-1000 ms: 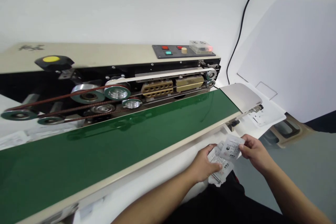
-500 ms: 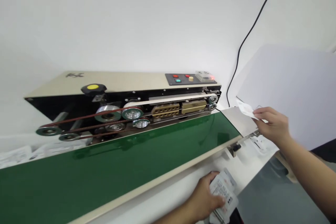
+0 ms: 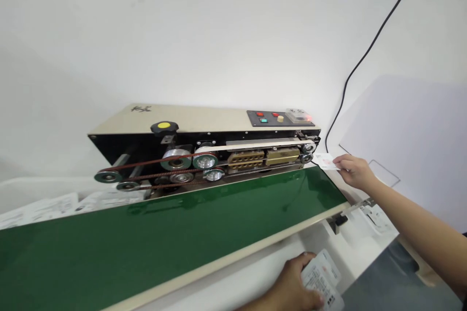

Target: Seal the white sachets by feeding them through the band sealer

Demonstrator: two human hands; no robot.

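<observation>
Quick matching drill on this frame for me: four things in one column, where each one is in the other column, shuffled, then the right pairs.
Things:
1. single packet
2. stack of packets
3. yellow-capped knob
4. black cable

Places:
A. running up the white wall at the right
B. on top of the machine, toward its left end
C. held in the right hand at the right end of the green belt
D. held in the left hand at the bottom edge of the view

Pairs: 1-C, 2-D, 3-B, 4-A
</observation>
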